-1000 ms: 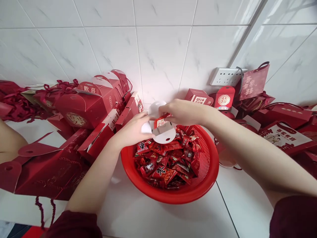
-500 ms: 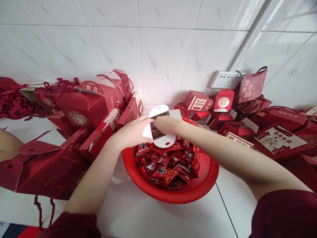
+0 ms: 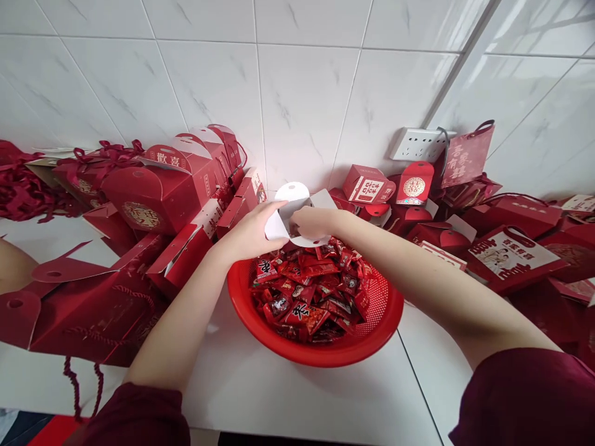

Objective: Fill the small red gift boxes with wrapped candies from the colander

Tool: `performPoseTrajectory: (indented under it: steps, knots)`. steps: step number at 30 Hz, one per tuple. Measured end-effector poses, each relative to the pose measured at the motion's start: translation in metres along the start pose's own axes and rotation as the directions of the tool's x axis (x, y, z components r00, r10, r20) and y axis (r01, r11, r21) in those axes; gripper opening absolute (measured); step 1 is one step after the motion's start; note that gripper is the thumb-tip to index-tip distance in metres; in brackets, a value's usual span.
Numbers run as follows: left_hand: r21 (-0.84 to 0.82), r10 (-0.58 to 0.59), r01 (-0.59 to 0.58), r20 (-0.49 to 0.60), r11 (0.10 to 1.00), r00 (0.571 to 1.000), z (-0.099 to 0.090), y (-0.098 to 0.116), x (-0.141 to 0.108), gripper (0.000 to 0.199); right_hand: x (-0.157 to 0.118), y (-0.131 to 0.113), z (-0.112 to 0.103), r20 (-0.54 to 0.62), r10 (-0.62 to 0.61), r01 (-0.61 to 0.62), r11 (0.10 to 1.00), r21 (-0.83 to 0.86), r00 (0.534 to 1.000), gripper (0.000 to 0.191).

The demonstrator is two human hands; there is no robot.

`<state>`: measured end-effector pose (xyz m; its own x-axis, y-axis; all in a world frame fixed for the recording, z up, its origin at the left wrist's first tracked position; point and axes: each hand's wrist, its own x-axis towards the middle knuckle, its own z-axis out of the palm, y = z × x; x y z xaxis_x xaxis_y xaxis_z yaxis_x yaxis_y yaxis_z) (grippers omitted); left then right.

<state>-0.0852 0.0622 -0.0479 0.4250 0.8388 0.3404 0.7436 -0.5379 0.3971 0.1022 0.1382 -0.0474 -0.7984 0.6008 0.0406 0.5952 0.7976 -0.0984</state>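
Observation:
A small open gift box [image 3: 292,191], white inside with rounded flaps folded outward, is held above the far side of a red plastic basket [image 3: 297,354]. My left hand [image 3: 253,230] is closed round the box's left side, with the thumb toward me. At the box's mouth is my right hand [image 3: 317,222], fingers curled and dipping inside; whatever they hold, if anything, is hidden. Below both hands, red-wrapped snack packets [image 3: 302,310] fill the basket in a heap.
Red gift boxes [image 3: 149,201] crowd the left side, a large handled box [image 3: 83,303] nearest. More red boxes [image 3: 511,257] are piled on the right, below a white power strip [image 3: 418,145]. A tiled wall [image 3: 302,105] rises behind the white table [image 3: 260,396]. Part of another person's arm [image 3: 16,266] shows at left.
My right hand has drawn back slightly toward the box's near edge, its curled fingers showing more. My left hand still holds the box. The whole view has shifted slightly.

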Motion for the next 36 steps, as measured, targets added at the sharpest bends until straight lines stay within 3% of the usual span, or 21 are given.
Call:
performPoseTrajectory:
  steps: [1,3,6,8,13,17,20,23,29,33,36]
  knots:
    - [-0.003,0.001,-0.001,-0.013,1.000,1.000,0.004,-0.002,0.001,0.072,-0.009,-0.003,-0.006,0.012,-0.008,0.008,1.000,0.010,1.000,0.011]
    - [-0.019,0.019,-0.019,-0.019,1.000,1.000,0.011,-0.005,0.004,0.073,-0.034,-0.011,-0.015,-0.028,-0.045,0.046,0.998,0.046,0.999,0.018]
    - [-0.030,0.053,-0.054,-0.026,0.998,0.998,0.020,-0.008,0.007,0.079,-0.078,-0.023,-0.022,-0.266,-0.111,0.160,0.972,0.172,0.958,0.024]
    - [-0.023,0.043,-0.045,-0.082,0.999,0.996,0.022,-0.009,0.009,0.079,-0.105,-0.029,-0.020,-0.348,-0.073,0.169,0.952,0.254,0.935,0.023]
    - [0.022,0.093,-0.090,-0.240,0.996,0.966,0.020,-0.004,0.011,0.084,-0.144,-0.031,-0.003,-0.188,-0.058,0.134,0.896,0.423,0.980,0.018]
    - [0.064,0.169,-0.157,-0.251,0.985,0.953,0.018,0.000,0.011,0.079,-0.145,-0.030,0.010,0.002,-0.060,0.052,0.886,0.462,0.998,0.018]
    - [0.068,0.148,-0.135,-0.238,0.988,0.960,0.019,0.000,0.011,0.078,-0.139,-0.031,0.019,0.147,-0.027,-0.033,0.919,0.394,0.989,0.016]
    - [0.065,0.116,-0.104,-0.218,0.992,0.969,0.020,-0.002,0.013,0.079,-0.136,-0.031,0.026,0.200,0.025,-0.091,0.941,0.327,0.980,0.022]
    - [0.051,0.107,-0.099,-0.194,0.994,0.975,0.021,-0.004,0.015,0.078,-0.136,-0.033,0.027,0.118,0.045,-0.081,0.942,0.325,0.992,0.013]
    - [0.049,0.102,-0.095,-0.187,0.994,0.977,0.022,-0.003,0.015,0.077,-0.134,-0.035,0.026,-0.020,-0.054,0.057,0.930,0.363,0.998,0.014]
    - [0.049,0.085,-0.076,-0.203,0.996,0.975,0.022,-0.002,0.015,0.076,-0.134,-0.035,0.027,-0.038,-0.174,0.175,0.904,0.390,0.984,0.022]
